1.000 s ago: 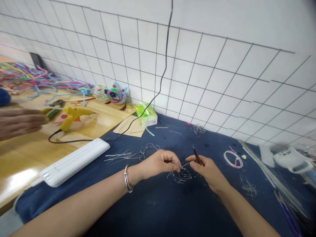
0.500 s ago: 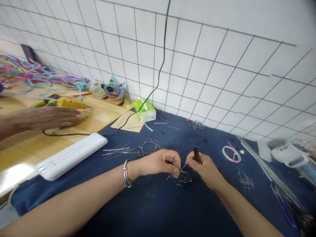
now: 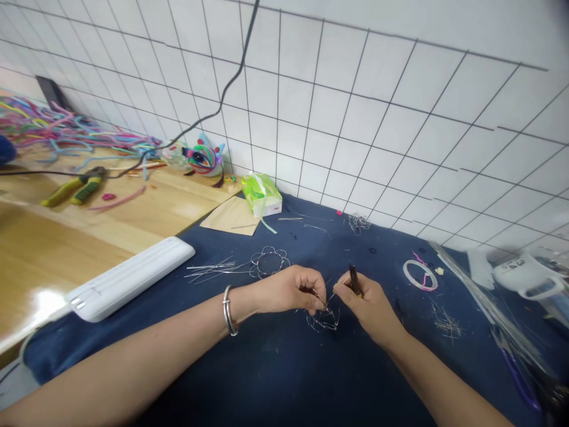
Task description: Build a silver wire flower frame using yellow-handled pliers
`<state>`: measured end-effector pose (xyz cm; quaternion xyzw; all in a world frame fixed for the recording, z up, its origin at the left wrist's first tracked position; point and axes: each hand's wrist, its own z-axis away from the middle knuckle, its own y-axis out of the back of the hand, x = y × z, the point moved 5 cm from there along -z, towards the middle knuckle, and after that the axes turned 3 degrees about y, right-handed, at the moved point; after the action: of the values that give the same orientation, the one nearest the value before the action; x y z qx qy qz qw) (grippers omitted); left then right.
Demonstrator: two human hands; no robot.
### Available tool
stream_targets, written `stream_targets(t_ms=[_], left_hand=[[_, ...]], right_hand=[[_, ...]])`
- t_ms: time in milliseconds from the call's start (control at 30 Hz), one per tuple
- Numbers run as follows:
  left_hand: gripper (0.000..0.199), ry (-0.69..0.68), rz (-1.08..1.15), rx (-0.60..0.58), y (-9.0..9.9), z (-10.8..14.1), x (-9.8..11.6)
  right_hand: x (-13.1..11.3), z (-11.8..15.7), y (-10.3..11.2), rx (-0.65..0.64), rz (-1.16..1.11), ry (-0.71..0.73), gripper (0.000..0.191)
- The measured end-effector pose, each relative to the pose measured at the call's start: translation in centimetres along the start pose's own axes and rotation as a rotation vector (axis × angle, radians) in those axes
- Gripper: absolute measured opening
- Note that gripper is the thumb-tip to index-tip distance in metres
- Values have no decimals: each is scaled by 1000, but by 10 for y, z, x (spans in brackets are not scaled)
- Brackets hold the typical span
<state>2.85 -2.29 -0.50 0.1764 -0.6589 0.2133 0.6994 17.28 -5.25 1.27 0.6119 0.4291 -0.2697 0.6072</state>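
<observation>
My left hand, a silver bangle at its wrist, is closed in a pinch on a looped wire ornament with small pinkish beads. The ornament hangs just above the dark blue cloth, partly hidden by my fingers. To its right, my right hand is wrapped round small pliers, whose dark jaws point up. Its thumb and forefinger also pinch a thin wire that runs towards the ornament. A flower-shaped wire ring lies beyond my left wrist, beside several straight wires.
A white power strip lies at the left. Green-handled pliers and pipe cleaners lie on the wooden table. A tissue pack stands near the wall. At right are a tape ring, wire scraps, purple-handled scissors and a white tool.
Another person's hand and the yellow glue gun have left the view at the left. The black cord has swung left. The wire ornament has turned slightly between my hands.
</observation>
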Motion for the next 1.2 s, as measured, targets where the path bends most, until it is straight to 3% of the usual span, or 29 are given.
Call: stream_targets(t_ms=[233, 433, 900, 1100, 1200], left_hand=[[13, 66, 46, 1, -2, -1, -9], [18, 42, 83, 27, -4, -1, -8], [22, 11, -111, -25, -5, 3, 0], [22, -90, -194, 46, 8, 5, 12], [22, -148, -264, 54, 11, 6, 18]], right_hand=[[-3, 1, -4, 13, 23, 46, 23], [0, 0, -4, 41, 30, 35, 24], [4, 0, -5, -18, -58, 4, 24], [14, 8, 2, -123, 122, -14, 22], [21, 11, 6, -143, 299, 53, 16]])
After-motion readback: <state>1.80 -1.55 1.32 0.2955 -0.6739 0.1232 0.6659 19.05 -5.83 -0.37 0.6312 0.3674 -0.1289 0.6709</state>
